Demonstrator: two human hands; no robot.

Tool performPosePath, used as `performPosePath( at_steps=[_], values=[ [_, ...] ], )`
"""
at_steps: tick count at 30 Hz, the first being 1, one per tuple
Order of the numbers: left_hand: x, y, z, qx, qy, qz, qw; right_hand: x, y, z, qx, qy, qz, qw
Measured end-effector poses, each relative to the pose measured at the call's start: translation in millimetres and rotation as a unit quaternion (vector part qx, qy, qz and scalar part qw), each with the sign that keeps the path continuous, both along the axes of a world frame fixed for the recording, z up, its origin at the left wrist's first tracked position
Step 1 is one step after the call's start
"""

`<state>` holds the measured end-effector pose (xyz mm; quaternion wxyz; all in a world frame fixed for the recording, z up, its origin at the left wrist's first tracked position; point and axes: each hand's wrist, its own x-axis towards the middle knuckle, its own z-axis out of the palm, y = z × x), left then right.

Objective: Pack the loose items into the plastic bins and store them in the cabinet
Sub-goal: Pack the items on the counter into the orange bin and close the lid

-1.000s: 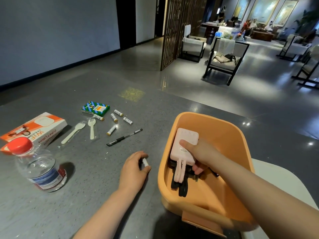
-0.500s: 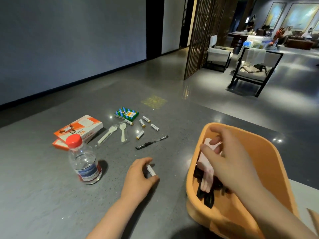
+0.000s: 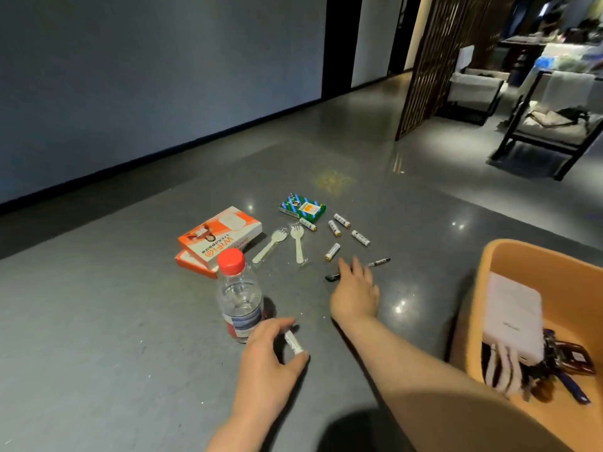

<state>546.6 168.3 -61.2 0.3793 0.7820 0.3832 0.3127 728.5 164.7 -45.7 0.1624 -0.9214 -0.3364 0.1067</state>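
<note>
An orange plastic bin stands at the right, holding a pink power bank and a bunch of keys. My left hand rests on the grey table and pinches a white battery. My right hand reaches out over a black pen, fingers spread, covering the pen's middle. Several loose batteries lie just beyond the pen. Two white plastic forks and a green battery pack lie farther back.
A water bottle with a red cap stands just left of my left hand. Two stacked orange and white boxes lie behind it. The table's far edge runs behind the items, with chairs on the floor beyond.
My right hand let go of the power bank, left the bin and moved left over the pen. The view swung left. My left hand still holds the battery.
</note>
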Motion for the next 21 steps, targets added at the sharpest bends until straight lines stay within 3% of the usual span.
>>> performPosePath(
  at_steps=[5,8,11,15,17,21],
  values=[
    [6,2,0,0.003,-0.014,-0.013,1.0,22,11,-4,-0.079,-0.186,0.087,0.975],
    [9,0,6,-0.007,-0.025,-0.01,1.0,16,2,5,-0.067,-0.151,0.084,0.983],
    [15,-6,25,-0.001,-0.046,-0.009,0.999,6,-16,45,0.129,-0.022,-0.008,0.991],
    [37,-25,67,0.043,-0.078,-0.039,0.995,9,-82,119,0.378,0.006,-0.003,0.926],
    [53,-43,88,0.059,-0.103,-0.073,0.99,23,-137,149,0.441,-0.01,-0.035,0.897],
    [95,-93,117,0.066,-0.128,-0.176,0.974,54,-252,171,0.464,-0.029,-0.162,0.87]
  ],
)
